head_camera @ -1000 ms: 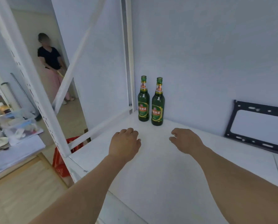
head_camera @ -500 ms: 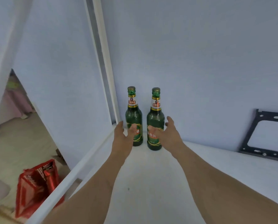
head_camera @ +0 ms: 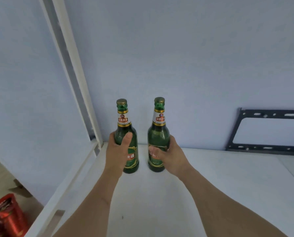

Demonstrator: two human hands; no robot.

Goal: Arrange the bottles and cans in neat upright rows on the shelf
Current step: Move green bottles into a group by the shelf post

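Two green glass beer bottles stand upright, side by side, at the back left corner of the white shelf [head_camera: 211,177]. My left hand [head_camera: 116,153] grips the left bottle [head_camera: 124,124] around its body, thumb across the front. The right bottle [head_camera: 159,130] is held by my right hand [head_camera: 169,157], fingers wrapped behind it and thumb over the label. Both bottles carry gold caps and white neck labels. A small gap separates them.
A white upright post [head_camera: 77,79] and a side rail [head_camera: 71,178] bound the shelf on the left. A black metal bracket [head_camera: 262,147] leans against the back wall at the right. A red bag [head_camera: 5,218] sits on the floor below left.
Both hands moved forward from the shelf surface and closed around the two bottles. The bottles now stand slightly farther apart than before. My view has come closer to the corner.
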